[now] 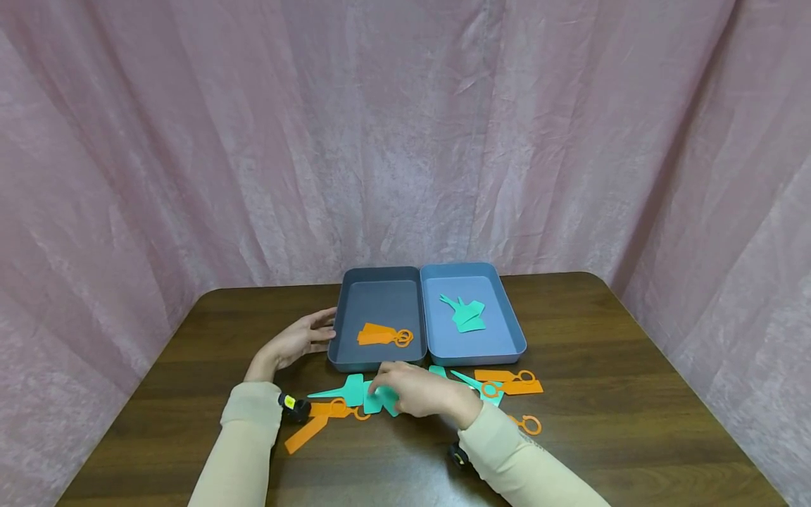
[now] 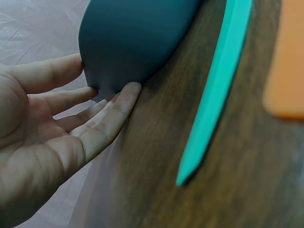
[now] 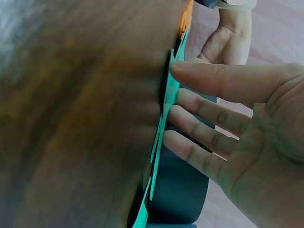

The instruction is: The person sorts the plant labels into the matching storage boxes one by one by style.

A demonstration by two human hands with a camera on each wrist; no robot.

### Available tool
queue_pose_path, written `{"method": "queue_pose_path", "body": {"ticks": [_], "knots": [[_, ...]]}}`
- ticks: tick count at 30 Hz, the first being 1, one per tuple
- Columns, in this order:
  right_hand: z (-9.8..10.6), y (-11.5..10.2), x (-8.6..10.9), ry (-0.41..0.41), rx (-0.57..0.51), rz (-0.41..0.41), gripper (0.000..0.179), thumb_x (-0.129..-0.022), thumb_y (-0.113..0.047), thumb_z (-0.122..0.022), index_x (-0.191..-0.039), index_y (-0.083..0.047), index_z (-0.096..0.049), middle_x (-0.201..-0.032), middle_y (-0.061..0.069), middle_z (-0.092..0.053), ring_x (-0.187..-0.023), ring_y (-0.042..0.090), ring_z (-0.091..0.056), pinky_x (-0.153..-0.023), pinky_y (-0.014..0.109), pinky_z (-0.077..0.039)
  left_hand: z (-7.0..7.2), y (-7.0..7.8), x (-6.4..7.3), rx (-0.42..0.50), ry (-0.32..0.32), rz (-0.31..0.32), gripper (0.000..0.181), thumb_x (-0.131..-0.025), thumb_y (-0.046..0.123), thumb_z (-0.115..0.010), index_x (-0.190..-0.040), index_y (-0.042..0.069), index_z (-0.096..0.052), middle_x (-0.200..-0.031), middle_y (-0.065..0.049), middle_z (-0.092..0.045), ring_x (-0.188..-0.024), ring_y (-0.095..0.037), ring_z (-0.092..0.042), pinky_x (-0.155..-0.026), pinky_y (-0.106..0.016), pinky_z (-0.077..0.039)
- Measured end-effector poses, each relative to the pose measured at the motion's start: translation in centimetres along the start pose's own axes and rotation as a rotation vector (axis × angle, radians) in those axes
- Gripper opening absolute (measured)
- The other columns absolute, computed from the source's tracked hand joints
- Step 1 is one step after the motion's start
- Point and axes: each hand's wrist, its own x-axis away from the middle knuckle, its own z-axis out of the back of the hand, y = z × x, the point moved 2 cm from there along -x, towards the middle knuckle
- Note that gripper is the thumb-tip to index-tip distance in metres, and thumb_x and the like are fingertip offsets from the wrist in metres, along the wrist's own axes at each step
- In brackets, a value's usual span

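Observation:
My left hand touches the left wall of the dark grey tray, fingers extended, as the left wrist view shows close up. My right hand reaches down over flat green plant labels in front of that tray. In the right wrist view its thumb and fingertips rest on the face of a green label. Several orange tags with ring ends lie overlapping in the dark grey tray. Green labels lie in the blue tray beside it.
Orange tags lie by the left forearm. More orange tags overlap green labels on the right, one partly hidden by the right sleeve. The trays stand side by side near the far edge of the wooden table. A pink curtain hangs behind.

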Motion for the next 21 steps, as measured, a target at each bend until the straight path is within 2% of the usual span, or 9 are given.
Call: {"method": "queue_pose_path", "body": {"ticks": [6, 12, 17, 21], "knots": [[-0.3, -0.2, -0.1, 0.015, 0.051, 0.011, 0.052, -0.085, 0.001, -0.084, -0.132, -0.019, -0.072, -0.110, -0.006, -0.056, -0.104, 0.010, -0.052, -0.092, 0.019, -0.047, 0.0, 0.1, 0.0, 0.001, -0.001, 0.003, 0.069, -0.110, 0.009, -0.050, -0.167, 0.003, -0.012, -0.170, -0.025, -0.015, -0.149, -0.047, -0.033, -0.118, -0.060, -0.036], [0.0, -0.2, -0.2, 0.056, 0.054, 0.043, 0.030, -0.085, 0.002, -0.083, -0.108, -0.017, -0.080, -0.096, -0.005, -0.051, -0.092, 0.010, -0.050, -0.085, 0.019, -0.046, 0.0, 0.0, 0.0, 0.000, -0.001, 0.002, 0.069, -0.109, 0.009, -0.051, -0.167, 0.003, -0.013, -0.170, -0.024, -0.016, -0.150, -0.046, -0.031, -0.118, -0.060, -0.036], [0.6, 0.1, -0.1, 0.059, -0.091, 0.033, 0.021, -0.089, 0.004, -0.078, -0.096, -0.016, -0.075, -0.096, -0.009, -0.063, -0.093, 0.010, -0.057, -0.087, 0.022, -0.051, 0.0, 0.0, 0.0, -0.005, 0.004, 0.006, 0.069, -0.109, 0.010, -0.051, -0.167, 0.003, -0.013, -0.170, -0.024, -0.015, -0.150, -0.046, -0.031, -0.118, -0.060, -0.037], [1.2, 0.4, 0.1, 0.059, -0.251, 0.036, 0.019, -0.092, 0.004, -0.075, -0.093, -0.014, -0.073, -0.086, -0.009, -0.065, -0.080, 0.008, -0.054, -0.075, 0.021, -0.049, 0.0, 0.0, 0.1, -0.008, 0.007, 0.007, 0.069, -0.109, 0.010, -0.051, -0.167, 0.004, -0.013, -0.171, -0.024, -0.015, -0.150, -0.046, -0.031, -0.118, -0.060, -0.036]]}}
